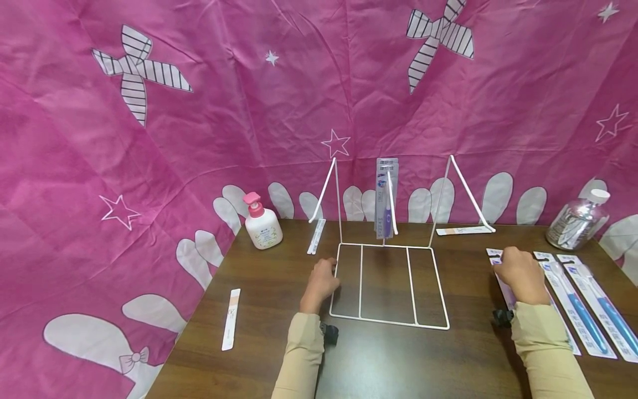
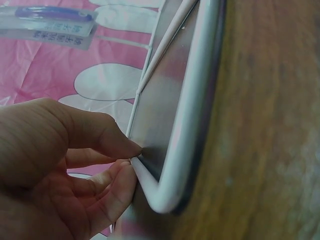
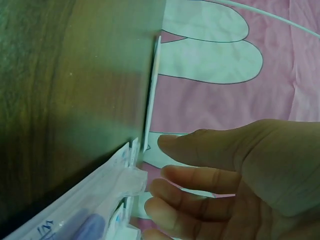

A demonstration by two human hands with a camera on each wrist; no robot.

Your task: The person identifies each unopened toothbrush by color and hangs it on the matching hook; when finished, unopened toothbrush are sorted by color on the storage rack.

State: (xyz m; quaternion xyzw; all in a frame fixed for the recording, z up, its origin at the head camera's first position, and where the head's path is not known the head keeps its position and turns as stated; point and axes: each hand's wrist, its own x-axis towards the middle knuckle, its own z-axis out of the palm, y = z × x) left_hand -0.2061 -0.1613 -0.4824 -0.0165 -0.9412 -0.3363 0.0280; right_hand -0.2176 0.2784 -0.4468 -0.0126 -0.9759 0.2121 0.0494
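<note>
My left hand (image 1: 319, 284) pinches the left side rod of a white wire rack (image 2: 187, 115) between thumb and fingers, near a front corner. Packaged toothbrushes (image 1: 386, 205) with a purple handle showing hang on the rack's middle hook. On the right, my right hand (image 1: 523, 275) is over a purple toothbrush pack (image 1: 505, 291) and partly hides it. In the right wrist view its fingers are loosely bent and apart from the pack (image 3: 90, 220), with nothing between them. Two blue toothbrush packs (image 1: 580, 310) lie beside it.
A white pump bottle (image 1: 264, 233) with a pink top stands at the back left, and a clear jar (image 1: 573, 224) with a white lid at the back right. Paper strips (image 1: 231, 320) lie left of and behind the rack. A pink curtain (image 1: 299, 100) hangs behind the table.
</note>
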